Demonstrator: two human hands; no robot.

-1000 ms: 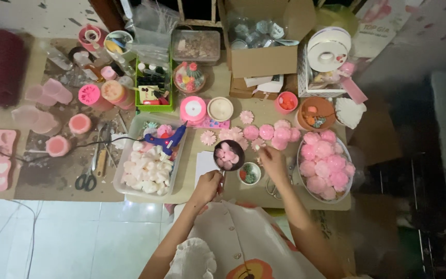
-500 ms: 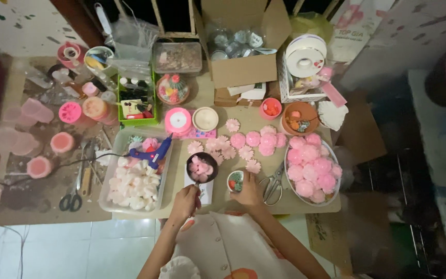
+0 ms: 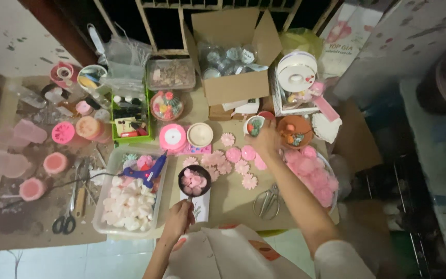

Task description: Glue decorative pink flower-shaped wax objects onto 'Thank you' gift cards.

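1. Your left hand (image 3: 177, 219) has its fingers closed around the handle of a small dark pan (image 3: 194, 180) filled with pink pieces; the pan sits above a white card (image 3: 201, 208) at the near edge of the tabletop (image 3: 231, 199).
2. Your right hand (image 3: 265, 140) reaches to the far side, fingers curled over a small round cup (image 3: 254, 124); whether they grip it, you cannot tell.
3. Just beside that hand: pink flower shapes (image 3: 241, 166) scattered on the tabletop, and a brown dish (image 3: 294, 132).
4. Between your arms: scissors (image 3: 267, 201).
5. Left of the pan: a clear tray (image 3: 110, 173) of white pieces with a blue glue gun (image 3: 148, 173) lying across it.
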